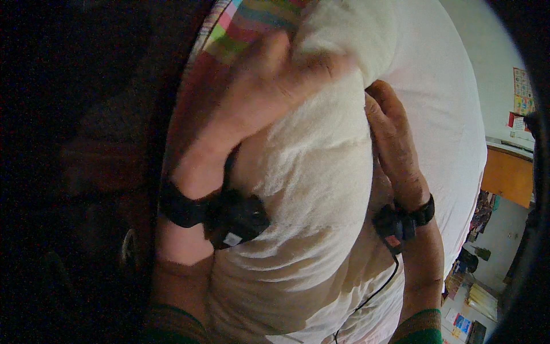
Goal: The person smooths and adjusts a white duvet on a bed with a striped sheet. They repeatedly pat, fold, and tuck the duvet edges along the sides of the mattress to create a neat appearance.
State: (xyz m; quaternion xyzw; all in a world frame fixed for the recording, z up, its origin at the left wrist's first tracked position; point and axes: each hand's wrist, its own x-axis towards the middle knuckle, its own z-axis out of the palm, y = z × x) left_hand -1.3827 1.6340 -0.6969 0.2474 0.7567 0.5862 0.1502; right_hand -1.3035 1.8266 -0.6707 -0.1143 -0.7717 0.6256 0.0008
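Observation:
A thick cream quilt, bunched into a long padded roll, runs away from me between my arms. My left hand reaches over its far left part, fingers pointing right toward a deep crease. Motion blurs those fingers, so their grip is unclear. On the roll's right side, my right hand has its fingers bent into the same crease, with the thumb against the cream cloth. Its fingertips are partly hidden by the fabric. Both wrists wear black straps with small black devices, the left device and the right device.
A pale pink-white sheet spreads under and right of the quilt. Striped multicoloured cloth lies at the far left. A thin black cable trails from the right wrist device. Beyond the bed are a wooden cabinet and a wall.

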